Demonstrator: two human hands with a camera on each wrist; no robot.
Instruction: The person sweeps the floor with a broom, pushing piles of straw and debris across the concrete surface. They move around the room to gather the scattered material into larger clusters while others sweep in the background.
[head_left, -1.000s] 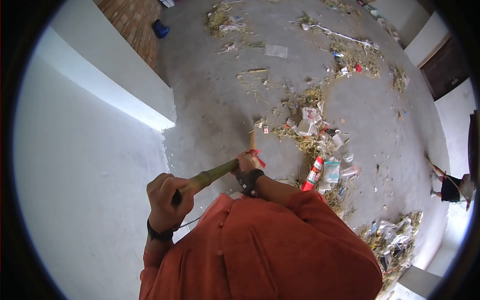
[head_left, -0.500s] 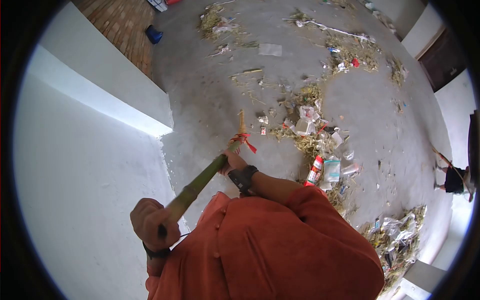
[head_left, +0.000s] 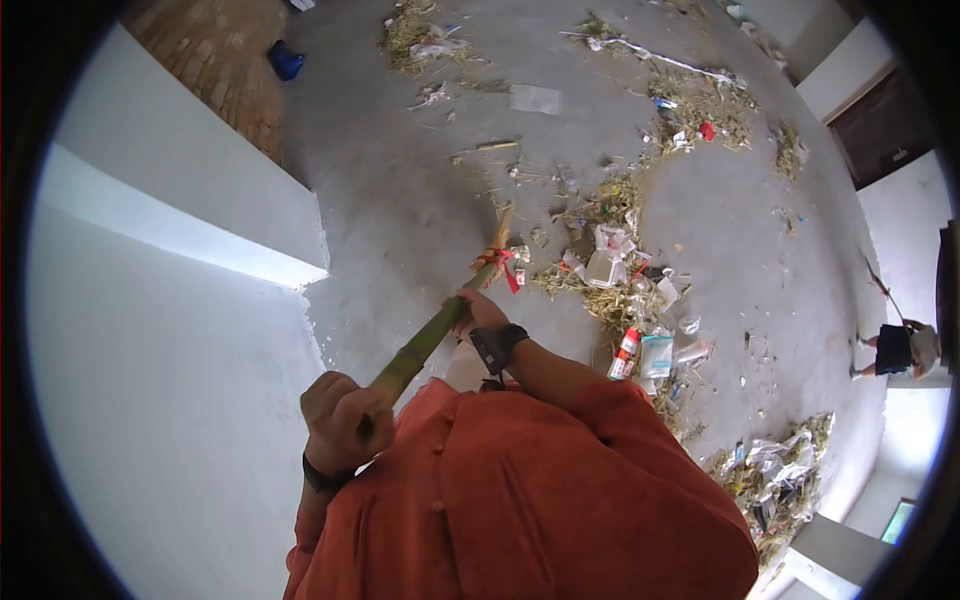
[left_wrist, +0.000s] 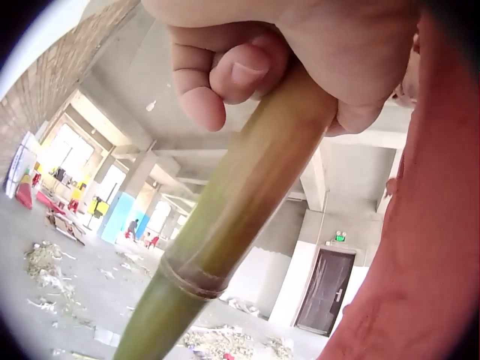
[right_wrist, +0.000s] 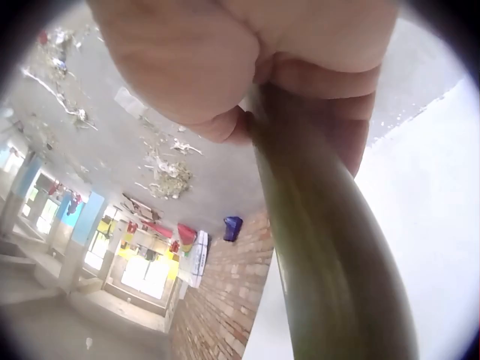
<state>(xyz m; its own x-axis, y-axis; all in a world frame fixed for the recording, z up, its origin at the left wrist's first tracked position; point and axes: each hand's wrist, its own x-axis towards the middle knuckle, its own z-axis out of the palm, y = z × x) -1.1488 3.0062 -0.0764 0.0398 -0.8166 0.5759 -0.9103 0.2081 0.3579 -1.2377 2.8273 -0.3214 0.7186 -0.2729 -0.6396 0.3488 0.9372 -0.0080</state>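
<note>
Gripping the green bamboo pole, the left hand curls round its near end while the right hand wraps it farther down. The pole slants forward over the grey floor, a red strip tied near its far end, beside scattered straw and rubbish.

The pole is green, shading to tan at one end; the ribbon red, shirt rust-red, straw yellowish, floor grey, wall white.
</note>
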